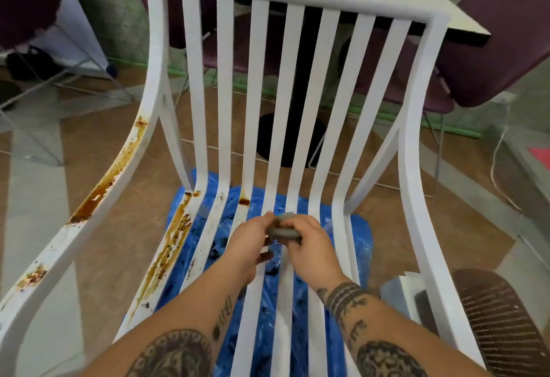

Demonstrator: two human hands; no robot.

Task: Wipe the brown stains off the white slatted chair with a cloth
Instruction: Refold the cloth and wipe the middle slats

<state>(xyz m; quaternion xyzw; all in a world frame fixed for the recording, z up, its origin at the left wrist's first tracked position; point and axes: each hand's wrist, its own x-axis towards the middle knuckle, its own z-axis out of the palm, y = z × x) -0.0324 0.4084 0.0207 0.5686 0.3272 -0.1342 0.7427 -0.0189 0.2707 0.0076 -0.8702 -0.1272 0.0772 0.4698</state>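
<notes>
My left grip (247, 244) and right grip (311, 245) are both clenched on the grey cloth (284, 227), which is bunched between them just above the middle seat slats of the white chair (297, 7). I judge the job barely begun. Thick brown stains (98, 192) run along the left armrest (56, 244) and the leftmost seat slats, with specks further in. The right side looks clean. A blue sheet (360, 245) lies underneath.

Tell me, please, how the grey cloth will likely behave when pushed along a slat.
Probably floppy: the grey cloth sits bunched in folds between the left hand and right hand. Likely light, as a pinch holds it. Pushed, it may crumple.
</notes>
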